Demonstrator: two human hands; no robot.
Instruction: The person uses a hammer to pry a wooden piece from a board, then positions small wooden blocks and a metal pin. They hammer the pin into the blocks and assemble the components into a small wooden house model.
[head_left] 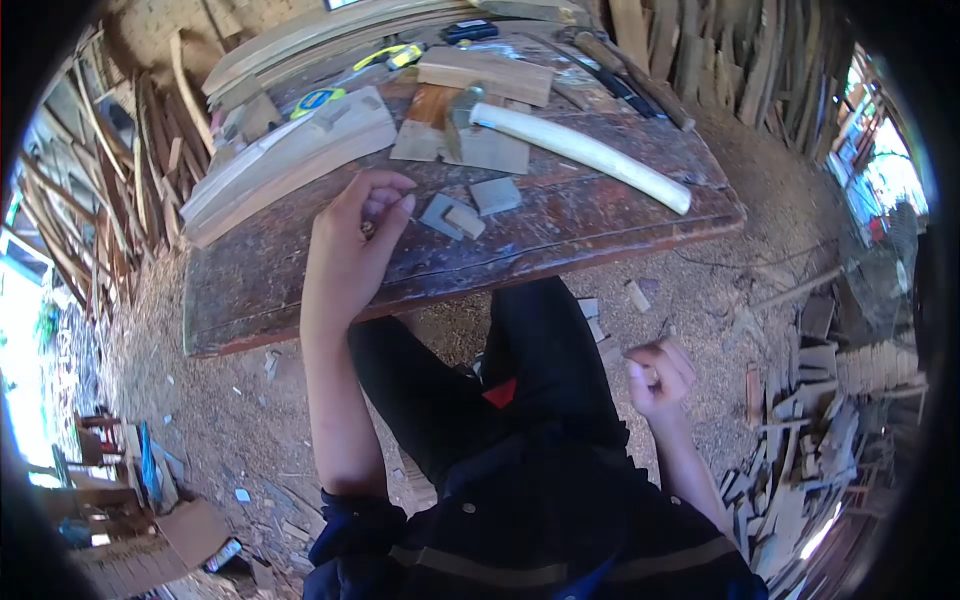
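Above the near left part of the wooden table, my left hand [362, 225] has its fingers curled and the thumb close to the index finger. Whether something small is inside it, I cannot make out. Just right of its fingertips lie small flat wood pieces [495, 196] and a little pale block [464, 220]. A hammer [585, 150] with a pale handle rests farther back, its metal head on a flat board [485, 150]. My right hand [660, 378] hangs beside my right knee, away from the table, with fingers closed; its contents are hidden.
The worn table [290, 290] also carries a thick shaped timber [300, 160], a tape measure [318, 101], a yellow-and-black tool [392, 57] and long-handled tools [620, 75]. Wood scraps [800, 440] are heaped at right. Planks lean behind; sawdust covers the ground.
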